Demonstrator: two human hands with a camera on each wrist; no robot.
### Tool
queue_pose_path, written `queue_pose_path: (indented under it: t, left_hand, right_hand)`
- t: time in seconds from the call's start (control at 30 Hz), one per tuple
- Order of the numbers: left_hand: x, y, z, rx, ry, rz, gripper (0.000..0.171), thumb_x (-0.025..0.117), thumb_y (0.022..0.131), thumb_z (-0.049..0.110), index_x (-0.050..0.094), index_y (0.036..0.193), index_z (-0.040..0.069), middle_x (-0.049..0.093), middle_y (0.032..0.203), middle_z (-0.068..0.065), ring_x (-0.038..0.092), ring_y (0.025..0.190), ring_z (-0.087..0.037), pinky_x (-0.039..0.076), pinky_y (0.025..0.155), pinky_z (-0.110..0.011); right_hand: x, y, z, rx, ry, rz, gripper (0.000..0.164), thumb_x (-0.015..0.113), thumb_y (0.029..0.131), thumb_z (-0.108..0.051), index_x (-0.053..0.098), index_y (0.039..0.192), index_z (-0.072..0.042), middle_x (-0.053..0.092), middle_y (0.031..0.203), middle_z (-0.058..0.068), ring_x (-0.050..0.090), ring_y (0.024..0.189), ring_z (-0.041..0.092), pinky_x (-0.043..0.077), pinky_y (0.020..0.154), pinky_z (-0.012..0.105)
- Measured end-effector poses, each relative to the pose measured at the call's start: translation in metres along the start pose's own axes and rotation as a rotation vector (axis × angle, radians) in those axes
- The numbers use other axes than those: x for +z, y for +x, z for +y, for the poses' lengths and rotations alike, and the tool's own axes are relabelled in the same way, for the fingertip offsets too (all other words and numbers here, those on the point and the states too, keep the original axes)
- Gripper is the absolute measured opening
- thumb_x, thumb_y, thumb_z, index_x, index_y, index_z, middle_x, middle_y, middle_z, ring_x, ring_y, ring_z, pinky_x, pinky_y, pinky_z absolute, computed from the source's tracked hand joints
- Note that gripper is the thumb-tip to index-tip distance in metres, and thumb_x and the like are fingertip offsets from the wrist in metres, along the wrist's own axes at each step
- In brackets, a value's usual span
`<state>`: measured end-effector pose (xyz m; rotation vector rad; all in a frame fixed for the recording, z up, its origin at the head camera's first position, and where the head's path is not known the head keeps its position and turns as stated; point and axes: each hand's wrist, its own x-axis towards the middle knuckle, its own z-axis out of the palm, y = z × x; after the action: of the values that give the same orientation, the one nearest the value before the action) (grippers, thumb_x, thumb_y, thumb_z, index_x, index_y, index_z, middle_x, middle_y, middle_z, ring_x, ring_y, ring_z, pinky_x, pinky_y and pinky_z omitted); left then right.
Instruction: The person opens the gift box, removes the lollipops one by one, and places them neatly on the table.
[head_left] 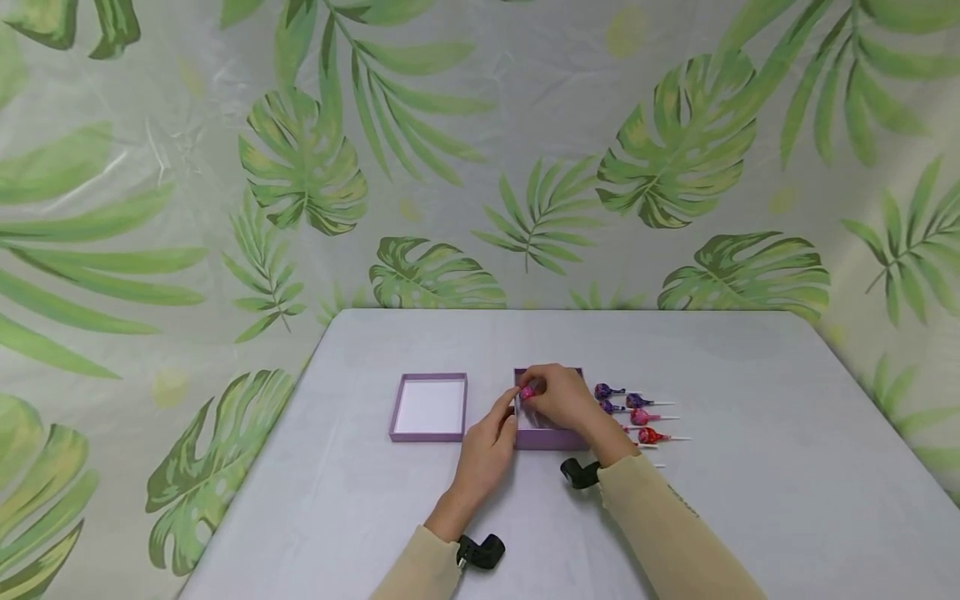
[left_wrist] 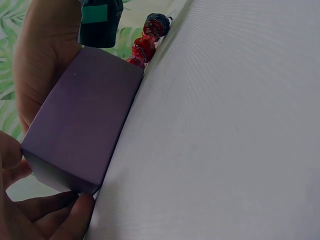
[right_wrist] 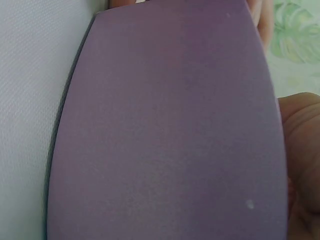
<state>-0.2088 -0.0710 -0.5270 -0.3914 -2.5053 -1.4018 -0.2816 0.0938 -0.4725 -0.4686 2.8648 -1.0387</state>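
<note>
A purple box [head_left: 551, 439] stands on the table with its top uncovered, its front wall filling much of both wrist views. My right hand [head_left: 561, 398] reaches over it and pinches a pink-wrapped lollipop [head_left: 527, 392] near the left inner side. The hand covers much of the box's inside. My left hand [head_left: 483, 450] rests along the box's left wall, its fingers extended. In the left wrist view the fingertips [left_wrist: 80, 212] touch the lower front corner, while another finger lies at the upper edge.
Right of the box lie several wrapped lollipops, among them a red one [head_left: 651, 435], a pink one [head_left: 640, 416] and a purple one [head_left: 636, 401]. To the left is a shallow lid [head_left: 428, 437] with purple edges and a white inside. A white cloth covers the table [head_left: 337, 517].
</note>
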Motion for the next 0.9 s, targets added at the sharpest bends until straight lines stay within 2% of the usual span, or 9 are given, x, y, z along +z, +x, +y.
queue_pose_path:
  t: [0.33,0.6,0.73,0.9]
  left_hand:
    - [0.002,0.001,0.000,0.010,0.021,0.005,0.044,0.047,0.106,0.023,0.050,0.150,0.024,0.067,0.128,-0.011,0.063,0.118,-0.022,0.051,0.099,-0.047]
    - [0.001,-0.001,0.002,0.006,0.026,0.005,0.043,0.046,0.107,0.029,0.050,0.149,0.023,0.067,0.129,-0.008,0.063,0.118,-0.021,0.051,0.098,-0.046]
    - [0.001,-0.002,0.004,0.001,0.011,-0.006,0.045,0.049,0.106,0.032,0.048,0.151,0.024,0.066,0.130,-0.012,0.063,0.119,-0.022,0.050,0.100,-0.047]
    - [0.001,-0.002,0.004,-0.019,0.017,-0.024,0.048,0.052,0.105,0.031,0.046,0.152,0.024,0.065,0.132,-0.011,0.062,0.121,-0.021,0.049,0.102,-0.046]
  right_hand:
    - [-0.005,-0.002,-0.002,0.003,0.075,0.088,0.027,0.074,0.082,-0.008,0.073,0.106,-0.022,0.066,0.080,-0.005,0.059,0.066,0.015,0.045,0.060,0.032]
    - [-0.011,-0.005,-0.003,-0.057,0.136,0.146,0.034,0.074,0.082,-0.006,0.076,0.114,-0.019,0.068,0.089,-0.001,0.062,0.080,0.017,0.051,0.067,0.034]
    - [-0.013,-0.005,-0.002,-0.042,0.147,0.160,0.031,0.077,0.085,-0.009,0.078,0.116,-0.013,0.073,0.091,-0.001,0.064,0.083,0.016,0.053,0.070,0.033]
    - [-0.017,-0.010,-0.004,0.003,0.147,0.171,0.026,0.078,0.089,-0.013,0.078,0.114,-0.010,0.075,0.098,0.003,0.065,0.081,0.016,0.054,0.066,0.030]
